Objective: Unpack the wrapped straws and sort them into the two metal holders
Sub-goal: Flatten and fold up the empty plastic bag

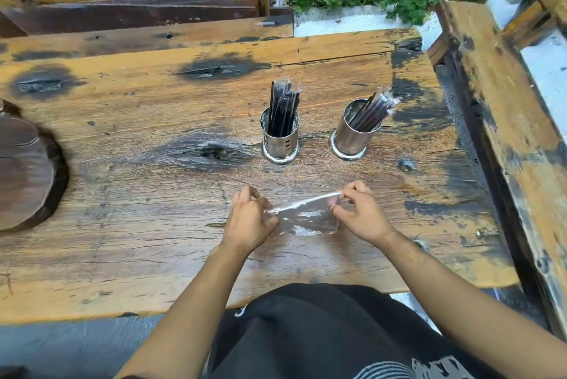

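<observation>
1. while both metal holders already stand filled with dark straws, the task looks close to its end: the left holder [279, 138] carries an upright bunch of straws [283, 108], and the right holder [352, 133] carries a second bunch [376, 110] leaning toward the table's right edge.
2. many straws in both holders show thin clear sleeves at their tips, so they appear sorted in their individual wrapping; whether those sleeves are meant to come off i cannot tell.
3. no loose straws lie on the wooden table [153, 194] that i can see.
4. what remains in hand is a clear plastic wrapper [306, 219], apparently the empty outer pack, stretched between the two hands just above the table near the person's body.
5. the left hand [250, 219] pinches the wrapper's left end with curled fingers; the right hand [359, 210] pinches its right end between thumb and fingertips.
6. judging from this, what is left is little: getting rid of or folding the wrapper.
7. a round dark wooden board [27, 176] sits at the table's left edge, well apart from the work.
</observation>
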